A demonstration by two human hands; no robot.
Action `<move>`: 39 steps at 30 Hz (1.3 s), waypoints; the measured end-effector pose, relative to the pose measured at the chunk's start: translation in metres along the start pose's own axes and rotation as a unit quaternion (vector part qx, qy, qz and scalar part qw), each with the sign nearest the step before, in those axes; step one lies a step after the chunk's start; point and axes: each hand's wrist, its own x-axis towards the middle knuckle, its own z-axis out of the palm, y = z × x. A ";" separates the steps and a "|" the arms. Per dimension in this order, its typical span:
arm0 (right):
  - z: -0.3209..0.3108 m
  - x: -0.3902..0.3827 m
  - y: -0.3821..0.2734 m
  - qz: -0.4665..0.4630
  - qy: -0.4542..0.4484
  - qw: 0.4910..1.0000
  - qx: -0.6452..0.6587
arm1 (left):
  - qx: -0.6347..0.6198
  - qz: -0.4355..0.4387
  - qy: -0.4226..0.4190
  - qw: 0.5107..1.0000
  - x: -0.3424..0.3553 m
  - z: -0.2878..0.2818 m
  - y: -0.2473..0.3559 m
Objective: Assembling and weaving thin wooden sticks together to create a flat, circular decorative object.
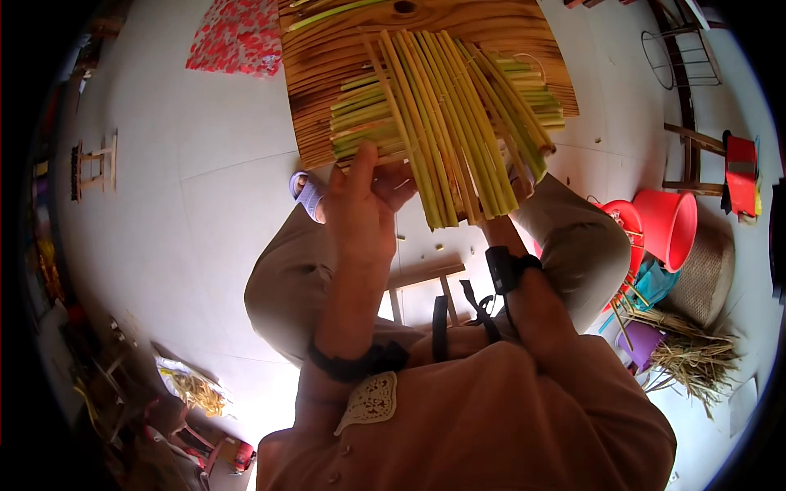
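Two crossing layers of cut green-yellow plant stalks [446, 123] lie in front of me, the upper row running toward me and the lower row [360, 114] running crosswise. Thin thread seems to run across the upper stalks. My left hand [368, 196] is closed at the near left corner, its thumb up against the ends of the lower stalks. My right hand [524, 186] is under the near right part of the upper stalks, at their edge; most of its fingers are hidden. The far part of the stalks is over a wooden board [319, 65].
More loose stalks [336, 13] lie on the board's far left. A red-patterned cloth [233, 37] is left of it. To my right are a red bucket [667, 229], a woven basket [706, 274] and a heap of dry stalks [696, 356]. Small cut bits lie on the floor.
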 end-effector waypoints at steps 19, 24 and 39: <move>-0.015 -0.023 -0.010 -0.080 -0.064 0.921 -0.376 | 0.066 -0.016 0.052 0.996 0.004 -0.005 -0.012; -0.003 -0.002 0.007 0.005 -0.022 1.000 -0.005 | 0.024 -0.020 0.054 0.998 0.008 -0.010 -0.024; -0.021 0.010 0.015 -0.084 0.024 0.986 -0.143 | 0.026 -0.008 0.042 0.999 0.010 -0.013 -0.029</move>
